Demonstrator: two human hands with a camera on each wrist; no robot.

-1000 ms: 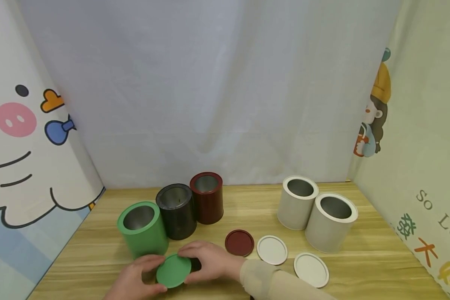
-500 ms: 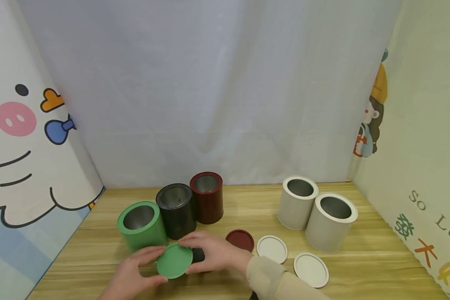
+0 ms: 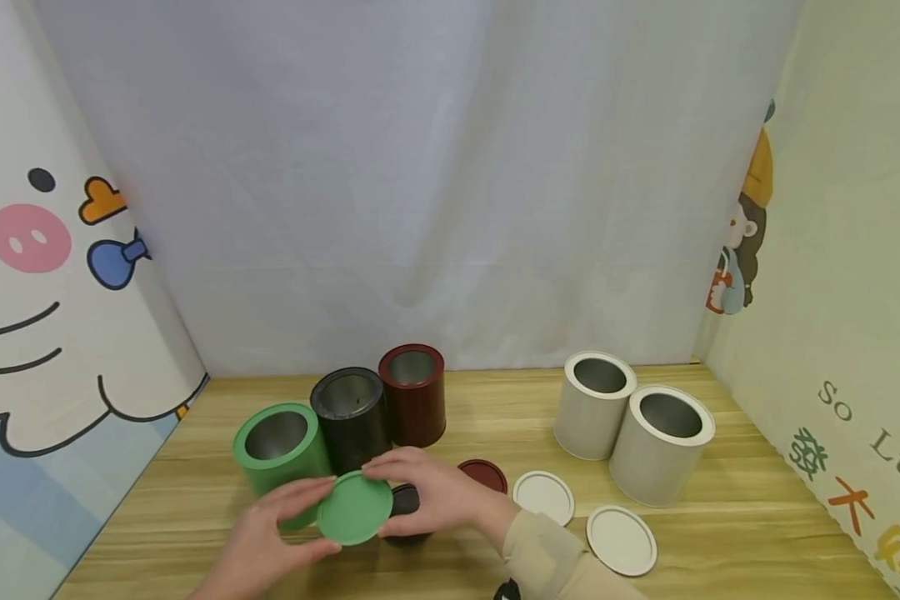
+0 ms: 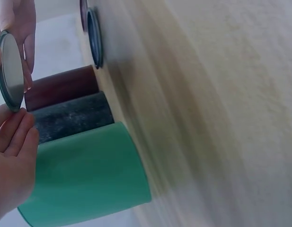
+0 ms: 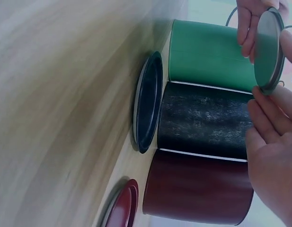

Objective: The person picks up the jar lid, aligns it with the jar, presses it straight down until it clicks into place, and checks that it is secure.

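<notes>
Both hands hold a round green lid (image 3: 356, 508) up off the table. My left hand (image 3: 270, 533) pinches its left edge between thumb and fingers, and my right hand (image 3: 446, 497) does the same at the right edge. Just behind the lid stands the uncovered green can (image 3: 279, 450), partly covered by the left hand. In the right wrist view, a black lid (image 5: 149, 101) lies on the table below the right hand. The lid's metal-coloured underside shows in the left wrist view, facing down toward the table.
A black can (image 3: 356, 429) and a dark red can (image 3: 417, 400) stand beside the green one, uncovered. Two white cans (image 3: 588, 417) stand at the right. A dark red lid (image 3: 486, 473) and two white lids (image 3: 621, 540) lie on the wooden table (image 3: 510, 417).
Both hands have lifted the green lid off the table and moved it slightly away from me and to the right. More of the black lid shows under the right hand.
</notes>
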